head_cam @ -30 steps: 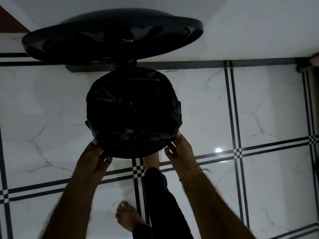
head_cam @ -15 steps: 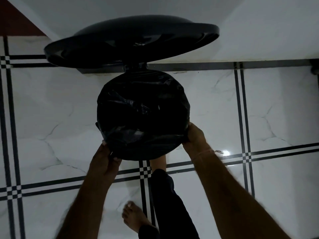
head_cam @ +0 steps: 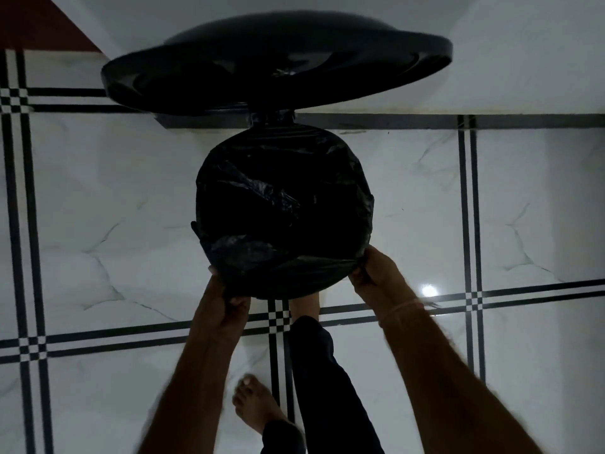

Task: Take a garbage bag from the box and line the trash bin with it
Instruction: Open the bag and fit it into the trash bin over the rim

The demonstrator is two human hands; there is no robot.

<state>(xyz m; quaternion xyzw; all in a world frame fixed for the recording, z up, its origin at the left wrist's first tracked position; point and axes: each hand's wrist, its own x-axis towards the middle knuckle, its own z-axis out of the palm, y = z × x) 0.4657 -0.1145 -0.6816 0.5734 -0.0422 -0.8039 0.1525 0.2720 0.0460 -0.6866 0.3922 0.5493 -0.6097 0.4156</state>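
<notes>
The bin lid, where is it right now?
In the head view the bin lid stands open at the top centre, tipped back toward the wall, just above the bag-lined trash bin.

Trash bin [head_cam: 284, 291] body hidden under bag [head_cam: 281, 208]

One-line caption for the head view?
Both hands, left and right, pull the black bag over the bin's near rim, lid open.

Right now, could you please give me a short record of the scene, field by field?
bin: round, lid raised open, standing by the wall
bag: black, stretched over the bin's mouth
left hand: gripping the bag's near-left edge
right hand: pinching the bag's near-right edge
foot: at the bin's base, possibly on a pedal
floor: white tiles, dark stripes
</notes>
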